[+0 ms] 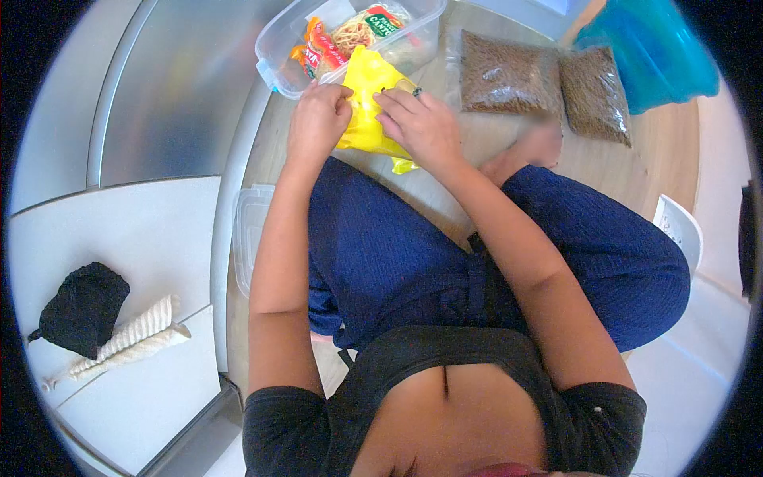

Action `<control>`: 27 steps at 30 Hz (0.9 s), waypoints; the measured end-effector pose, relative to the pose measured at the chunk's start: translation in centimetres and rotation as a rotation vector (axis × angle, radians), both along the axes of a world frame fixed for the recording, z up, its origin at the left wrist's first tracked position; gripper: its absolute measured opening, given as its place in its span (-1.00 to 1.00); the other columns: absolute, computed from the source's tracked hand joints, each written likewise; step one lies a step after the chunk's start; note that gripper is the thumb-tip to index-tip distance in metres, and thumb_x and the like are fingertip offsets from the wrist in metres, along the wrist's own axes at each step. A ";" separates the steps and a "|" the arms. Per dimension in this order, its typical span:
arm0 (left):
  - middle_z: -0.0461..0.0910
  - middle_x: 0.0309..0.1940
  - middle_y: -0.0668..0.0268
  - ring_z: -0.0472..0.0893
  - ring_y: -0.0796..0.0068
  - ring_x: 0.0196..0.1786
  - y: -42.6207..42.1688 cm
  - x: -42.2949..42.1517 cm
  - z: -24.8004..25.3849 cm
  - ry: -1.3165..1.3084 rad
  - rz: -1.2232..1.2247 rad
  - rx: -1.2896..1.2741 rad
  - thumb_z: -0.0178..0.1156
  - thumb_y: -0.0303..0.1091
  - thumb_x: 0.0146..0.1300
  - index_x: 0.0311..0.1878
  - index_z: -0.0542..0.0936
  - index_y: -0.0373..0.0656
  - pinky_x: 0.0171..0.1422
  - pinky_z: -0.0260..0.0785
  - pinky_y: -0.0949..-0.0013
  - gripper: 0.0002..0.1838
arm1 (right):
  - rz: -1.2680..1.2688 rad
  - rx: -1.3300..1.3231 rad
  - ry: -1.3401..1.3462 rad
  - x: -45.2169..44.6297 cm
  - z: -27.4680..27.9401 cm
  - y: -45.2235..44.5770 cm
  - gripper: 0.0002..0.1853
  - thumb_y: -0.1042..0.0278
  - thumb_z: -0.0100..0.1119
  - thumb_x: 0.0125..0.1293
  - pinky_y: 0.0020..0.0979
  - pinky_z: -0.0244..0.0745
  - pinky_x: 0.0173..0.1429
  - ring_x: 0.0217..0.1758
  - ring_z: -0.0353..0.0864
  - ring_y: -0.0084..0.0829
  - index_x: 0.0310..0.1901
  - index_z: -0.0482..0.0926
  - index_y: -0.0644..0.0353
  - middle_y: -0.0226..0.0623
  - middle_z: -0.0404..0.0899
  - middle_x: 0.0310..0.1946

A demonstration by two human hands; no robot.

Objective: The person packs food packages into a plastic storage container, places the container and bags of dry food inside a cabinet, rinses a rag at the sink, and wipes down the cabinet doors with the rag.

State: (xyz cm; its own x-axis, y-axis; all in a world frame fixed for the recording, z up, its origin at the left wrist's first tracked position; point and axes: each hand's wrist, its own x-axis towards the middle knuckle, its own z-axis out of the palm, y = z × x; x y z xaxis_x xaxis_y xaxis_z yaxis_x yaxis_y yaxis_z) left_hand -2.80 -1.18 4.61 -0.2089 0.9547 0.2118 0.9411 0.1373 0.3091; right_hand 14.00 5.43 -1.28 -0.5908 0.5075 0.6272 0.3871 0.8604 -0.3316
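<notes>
A yellow plastic bag [367, 115] lies crumpled in front of my crossed legs, its upper part against the near rim of a clear plastic box [429, 41]. My left hand [319, 119] grips its left edge, the fingers pinched together. On the other side, my right hand [421, 127], with a ring on one finger, holds the bag between thumb and bent fingers. What the bag contains is hidden. Inside the box are an orange-red food packet [322, 49] and a noodle pack with a green and red label [380, 25].
Two clear bags of brown pellets [509, 75] [594, 95] lie on the wooden floor beyond my foot. A teal plastic container [656, 60] stands at the far right. A clear lid [246, 238] is by my left knee. Black cloth [83, 310] lies on white tiles further left.
</notes>
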 end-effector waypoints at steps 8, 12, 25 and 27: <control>0.58 -0.31 0.05 0.61 0.19 -0.25 -0.7 0.5 0.3 -0.466 0.135 -0.123 0.09 -0.55 -0.01 0.29 0.25 -0.13 -0.08 0.42 0.22 -0.32 | -0.025 0.039 -0.026 0.2 -0.7 -0.1 -0.64 0.17 0.21 0.02 -0.43 0.45 -0.22 -0.31 0.47 -0.49 -0.10 0.58 0.00 -0.53 0.56 -0.21; 0.58 -0.33 0.21 0.59 0.45 -0.29 -0.7 2.1 1.5 -0.361 0.173 -0.205 0.13 -0.59 -0.01 0.38 0.13 -0.02 -0.16 0.43 0.37 -0.19 | -0.043 0.042 0.031 0.5 -1.6 -0.4 -0.62 0.15 0.22 0.01 -0.42 0.46 -0.26 -0.35 0.47 -0.48 -0.08 0.57 0.00 -0.51 0.55 -0.21; 0.55 -0.29 0.22 0.55 0.51 -0.26 -0.9 3.8 -0.8 -1.256 0.324 0.213 0.07 -0.73 0.05 0.04 0.22 -0.22 -0.16 0.40 0.48 -0.53 | -0.041 0.033 0.144 1.2 0.7 0.2 -0.70 0.12 0.20 0.02 -0.44 0.44 -0.33 -0.39 0.49 -0.47 -0.18 0.58 -0.04 -0.48 0.49 -0.35; 0.54 -0.30 0.20 0.55 0.52 -0.26 -0.7 4.3 -0.8 -1.256 0.327 0.236 0.07 -0.74 0.05 0.02 0.20 -0.21 -0.18 0.40 0.50 -0.53 | -0.026 0.069 0.151 0.8 1.4 -0.1 -0.72 0.13 0.21 0.02 -0.44 0.44 -0.33 -0.40 0.49 -0.48 -0.20 0.58 -0.04 -0.49 0.48 -0.37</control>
